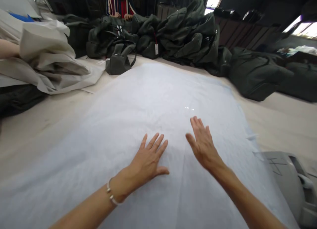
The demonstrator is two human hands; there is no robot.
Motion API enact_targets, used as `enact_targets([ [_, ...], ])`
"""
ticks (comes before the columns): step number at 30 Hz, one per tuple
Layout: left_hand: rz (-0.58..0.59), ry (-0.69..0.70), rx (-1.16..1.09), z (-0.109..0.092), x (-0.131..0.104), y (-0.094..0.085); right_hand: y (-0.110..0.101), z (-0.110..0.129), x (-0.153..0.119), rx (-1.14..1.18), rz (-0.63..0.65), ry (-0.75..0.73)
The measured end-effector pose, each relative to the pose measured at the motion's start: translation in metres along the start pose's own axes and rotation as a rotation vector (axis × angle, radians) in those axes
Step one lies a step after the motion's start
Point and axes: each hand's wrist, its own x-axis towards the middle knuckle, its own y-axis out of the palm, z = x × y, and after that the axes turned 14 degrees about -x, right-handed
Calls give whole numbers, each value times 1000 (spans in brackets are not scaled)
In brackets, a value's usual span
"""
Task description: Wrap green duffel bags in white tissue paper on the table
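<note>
A wide, thin white sheet (158, 90) is spread over the table in front of me, with faint creases across it. My left hand (147, 159) is on or just over the middle of the sheet, palm down, its fingers spread. A bracelet (111, 191) circles that wrist. To its right, my right hand (201, 141) is tilted, with the fingers stretched out and the thumb apart. Neither hand holds anything. Whether the right palm touches the sheet, I cannot tell.
Dark green bags (180, 30) are heaped along the far edge, and a small bag (120, 58) stands before them. Crumpled beige material (54, 57) lies at left, beside another person's arm (8, 49). A grey plastic machine or case (284, 179) sits at right. Someone in a striped top (119, 4) stands behind.
</note>
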Motion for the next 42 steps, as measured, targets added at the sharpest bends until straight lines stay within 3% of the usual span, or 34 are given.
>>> enact_targets([
  [3,51,-33,31,-3,-57,5,2,19,-100,-67,25,-72],
  [6,103,-95,38,-1,-100,21,26,30,-160,-106,35,-127],
  [8,127,-139,34,0,-112,28,39,33,-174,-121,36,-138],
  [11,154,-199,32,-7,-113,25,49,33,-175,-118,56,-135],
  [14,164,-223,22,-28,-109,15,50,37,-171,-76,79,-140],
  [17,219,-159,-42,-51,-112,13,38,34,-168,-4,64,-132],
  [20,330,-144,-79,-62,-116,21,0,-6,-172,92,-122,22],
  [22,347,-158,-61,-59,-119,30,-39,-58,-183,131,-272,294],
  [24,303,-142,-38,-52,-120,38,-80,-121,-203,114,-338,670],
  [26,225,-97,-15,-44,-120,45,-114,-180,-223,138,-278,998],
  [28,151,-56,23,-40,-120,49,-130,-226,-239,266,-131,1162],
  [31,111,-57,101,-44,-121,48,-124,-261,-245,538,80,1131],
  [34,124,-82,148,-48,-121,45,-109,-269,-241,720,170,1078],
  [42,309,-224,43,-60,-118,27,-90,-286,-239,769,169,1182],
])
